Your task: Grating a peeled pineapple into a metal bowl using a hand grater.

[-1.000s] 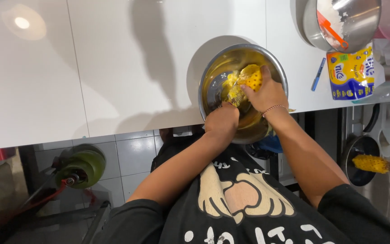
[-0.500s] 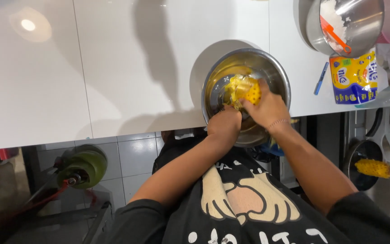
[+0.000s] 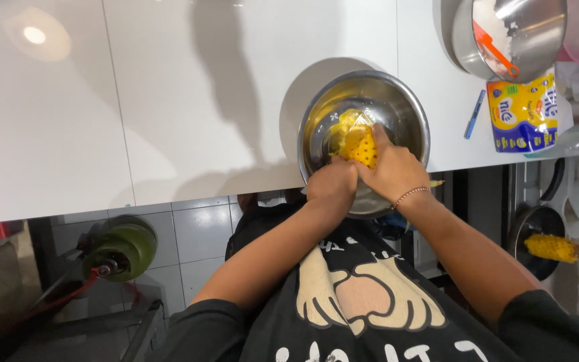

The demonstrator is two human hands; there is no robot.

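Setting: a white countertop [image 3: 169, 100] seen from above, tiled floor beneath its near edge, where the person stands
Steel bowl: a round steel mixing bowl [image 3: 407, 114] sits at the near edge of the countertop, its rim overhanging slightly toward the person, which puts it within easy reach of both arms
Peeled pineapple: a yellow peeled pineapple piece [image 3: 358, 142] lies inside the bowl, low against the near wall, so juice and scraps stay in the steel
Left hand: the left hand [image 3: 332, 190] is curled at the bowl's near rim, fingers closed; whether it grips the fruit or the rim I cannot tell
Right hand: the right hand [image 3: 391, 169] presses over the pineapple, fingers wrapped on it to steady it; a thin bracelet [image 3: 411, 195] circles the wrist
Far right corner: a second steel bowl [image 3: 544, 30] holds an orange-handled utensil [image 3: 497, 50]; just beside it lie a yellow and blue packet [image 3: 523, 114] and a blue pen [image 3: 474, 114]
Below the countertop: a green machine [image 3: 122, 245] at left, another pineapple with its crown [image 3: 557, 248] at right
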